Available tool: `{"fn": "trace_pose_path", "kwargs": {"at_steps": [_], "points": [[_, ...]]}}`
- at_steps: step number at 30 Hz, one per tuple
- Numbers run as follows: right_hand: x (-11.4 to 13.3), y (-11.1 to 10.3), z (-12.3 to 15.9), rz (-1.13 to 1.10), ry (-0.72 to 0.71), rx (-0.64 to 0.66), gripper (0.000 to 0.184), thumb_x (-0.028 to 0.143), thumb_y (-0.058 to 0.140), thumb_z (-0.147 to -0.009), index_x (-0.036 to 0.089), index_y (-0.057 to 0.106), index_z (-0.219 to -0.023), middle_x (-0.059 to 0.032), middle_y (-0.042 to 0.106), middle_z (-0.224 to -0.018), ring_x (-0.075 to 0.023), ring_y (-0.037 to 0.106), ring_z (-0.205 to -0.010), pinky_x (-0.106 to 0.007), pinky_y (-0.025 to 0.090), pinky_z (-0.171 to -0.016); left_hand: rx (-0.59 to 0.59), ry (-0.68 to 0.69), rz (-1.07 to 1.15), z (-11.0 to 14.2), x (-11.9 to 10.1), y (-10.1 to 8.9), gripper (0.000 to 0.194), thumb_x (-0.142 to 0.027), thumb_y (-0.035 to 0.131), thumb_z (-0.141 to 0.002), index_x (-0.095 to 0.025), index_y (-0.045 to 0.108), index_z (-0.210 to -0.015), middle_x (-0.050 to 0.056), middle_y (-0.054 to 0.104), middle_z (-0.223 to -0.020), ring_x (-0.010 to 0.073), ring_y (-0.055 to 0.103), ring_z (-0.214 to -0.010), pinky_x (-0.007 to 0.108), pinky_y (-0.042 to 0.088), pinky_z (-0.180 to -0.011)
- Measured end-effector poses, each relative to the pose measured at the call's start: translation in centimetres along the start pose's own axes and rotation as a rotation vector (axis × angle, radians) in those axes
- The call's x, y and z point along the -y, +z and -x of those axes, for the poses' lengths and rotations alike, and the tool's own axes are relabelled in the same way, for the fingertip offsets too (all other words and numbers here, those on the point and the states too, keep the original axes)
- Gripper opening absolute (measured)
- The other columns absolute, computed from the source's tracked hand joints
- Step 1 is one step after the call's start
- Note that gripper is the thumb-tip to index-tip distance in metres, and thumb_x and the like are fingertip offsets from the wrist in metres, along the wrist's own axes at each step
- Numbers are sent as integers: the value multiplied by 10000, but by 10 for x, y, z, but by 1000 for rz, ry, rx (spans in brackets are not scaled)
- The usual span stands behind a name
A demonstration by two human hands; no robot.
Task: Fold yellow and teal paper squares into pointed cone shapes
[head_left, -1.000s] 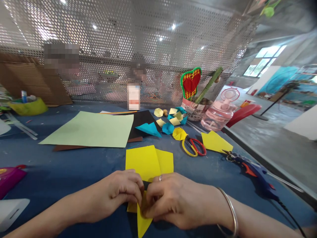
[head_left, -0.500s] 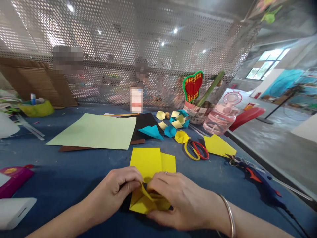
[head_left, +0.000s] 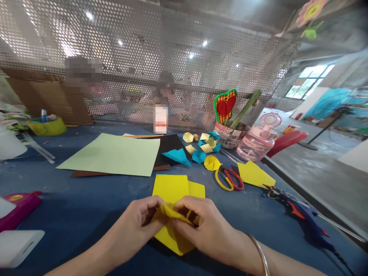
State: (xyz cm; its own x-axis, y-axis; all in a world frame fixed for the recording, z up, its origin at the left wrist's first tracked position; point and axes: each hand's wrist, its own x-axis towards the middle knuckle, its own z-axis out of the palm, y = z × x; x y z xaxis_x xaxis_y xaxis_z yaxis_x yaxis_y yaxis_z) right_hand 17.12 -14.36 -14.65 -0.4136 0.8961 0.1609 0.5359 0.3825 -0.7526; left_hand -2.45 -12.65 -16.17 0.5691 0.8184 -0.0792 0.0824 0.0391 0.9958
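Between my two hands is a piece of yellow paper, folded and partly raised off the table. My left hand pinches the left end of its raised fold. On the right side, my right hand grips the same fold between thumb and fingers. Part of the fold is hidden behind the fingertips. Just beyond my fingers lie flat yellow paper squares, overlapping one another. Farther off to the right are scissors with one yellow and one red handle, beside a crumpled yellow paper piece.
Light green sheets lie at the left over black paper. Blue paper pieces sit mid-table. A glue gun, a pink bottle and a pot stand or lie right. A purple tool and white box are left.
The yellow paper's fold has been lifted and turned, and its flat lower part now points toward me. Both hands have shifted slightly, with the right thumb now pressing on the fold.
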Motion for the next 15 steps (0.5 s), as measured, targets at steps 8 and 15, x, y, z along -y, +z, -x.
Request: {"fn": "trace_pose_path", "kwargs": {"at_steps": [8,15], "points": [[-1,1,0,-80,15,8,118,191,554,-854,190,650,-922,16,654,-778,-107,571,-680,-207,438,-615,-7,-38,21,0,0,3,94,-188,580,-820,-188,659,-871,-27,695,-825,163,634,-819,264,473,-748],[-5,0,-5,-295,27,3,307,125,543,-801,200,680,-1065,-14,713,-919,-165,655,-858,-274,531,-757,1,-22,82,0,-1,-2,173,-217,611,-837,-199,642,-1006,2,717,-973,172,645,-922,289,466,-842]]}}
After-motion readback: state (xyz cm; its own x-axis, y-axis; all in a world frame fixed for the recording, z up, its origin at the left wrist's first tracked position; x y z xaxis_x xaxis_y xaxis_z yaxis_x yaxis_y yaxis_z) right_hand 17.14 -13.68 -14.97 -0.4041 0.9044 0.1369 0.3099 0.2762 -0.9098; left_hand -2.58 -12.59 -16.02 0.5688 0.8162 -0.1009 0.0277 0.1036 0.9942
